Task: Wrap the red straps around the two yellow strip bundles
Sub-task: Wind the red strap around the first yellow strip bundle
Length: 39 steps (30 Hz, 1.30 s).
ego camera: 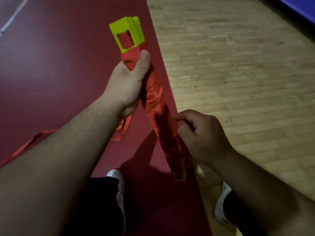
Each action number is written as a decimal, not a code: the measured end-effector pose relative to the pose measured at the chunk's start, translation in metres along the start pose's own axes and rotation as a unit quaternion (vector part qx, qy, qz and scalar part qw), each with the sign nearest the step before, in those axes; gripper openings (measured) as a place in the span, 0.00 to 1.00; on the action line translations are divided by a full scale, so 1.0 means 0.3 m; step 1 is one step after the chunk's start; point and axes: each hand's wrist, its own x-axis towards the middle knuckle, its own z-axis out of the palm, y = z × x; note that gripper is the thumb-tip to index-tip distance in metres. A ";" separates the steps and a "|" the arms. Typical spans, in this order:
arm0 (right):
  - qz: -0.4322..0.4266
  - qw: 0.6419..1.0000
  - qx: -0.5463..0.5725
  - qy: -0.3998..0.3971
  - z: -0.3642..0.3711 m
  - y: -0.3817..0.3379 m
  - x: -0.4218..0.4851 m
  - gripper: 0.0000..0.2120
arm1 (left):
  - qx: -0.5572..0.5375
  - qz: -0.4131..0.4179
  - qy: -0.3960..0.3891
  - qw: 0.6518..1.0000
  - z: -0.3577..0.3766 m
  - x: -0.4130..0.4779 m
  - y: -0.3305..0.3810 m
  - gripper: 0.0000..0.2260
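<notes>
Red webbing strap [153,97] nearly covers one yellow plastic strip bundle [127,31], which our left hand [127,86] and right hand [202,135] both grip; the tail at eight o'clock is unwound.

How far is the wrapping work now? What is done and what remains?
Done: the red strap covers most of one yellow strip bundle, between its two bare ends. In hand: the left hand grips the top, the right hand the lower part. Left: a loose strap length hangs below the left wrist and trails over the mat, still to wind. No second bundle is in view.
</notes>
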 end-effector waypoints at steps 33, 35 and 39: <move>0.127 0.976 0.003 -0.178 0.021 0.007 0.031 0.09 | -0.026 -0.088 -0.260 0.961 0.016 -0.067 -0.079 0.32; 0.118 0.975 -0.005 -0.189 0.031 -0.005 0.030 0.10 | -0.050 -0.098 -0.227 0.968 0.032 -0.070 -0.081 0.38; 0.094 0.980 -0.014 -0.173 0.008 -0.017 0.048 0.15 | -0.101 -0.125 -0.174 0.971 0.030 -0.057 -0.094 0.28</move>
